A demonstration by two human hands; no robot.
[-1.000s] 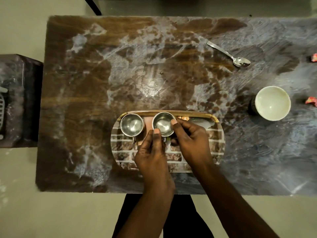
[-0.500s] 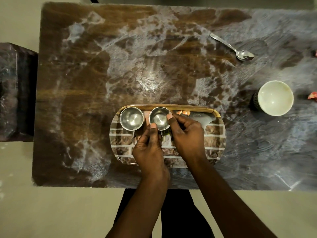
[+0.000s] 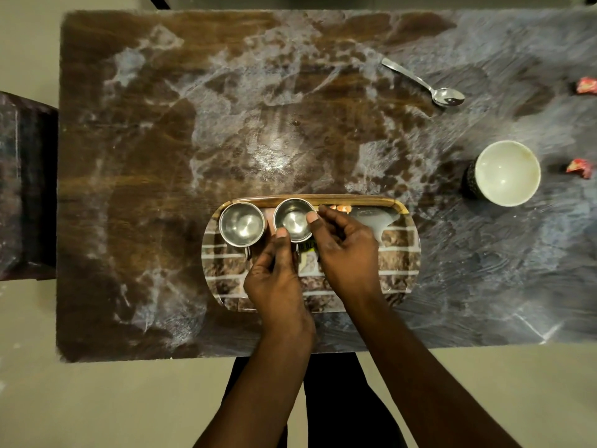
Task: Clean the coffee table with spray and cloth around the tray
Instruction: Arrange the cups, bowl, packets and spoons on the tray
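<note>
A cup [image 3: 292, 218] is still pinched by the left hand [image 3: 274, 279] and right hand [image 3: 345, 250], nudged closer to the other cup [image 3: 241, 224] on the tray [image 3: 397, 253] at the desk's [image 3: 161, 156] front edge. No wiping is begun.

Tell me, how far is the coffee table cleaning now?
Done: one steel cup stands on the tray. In hand: left hand and right hand hold a second steel cup. Left: white smears cover the coffee table; spoon, white cup, red wrappers lie on it; no spray or cloth shows.
</note>
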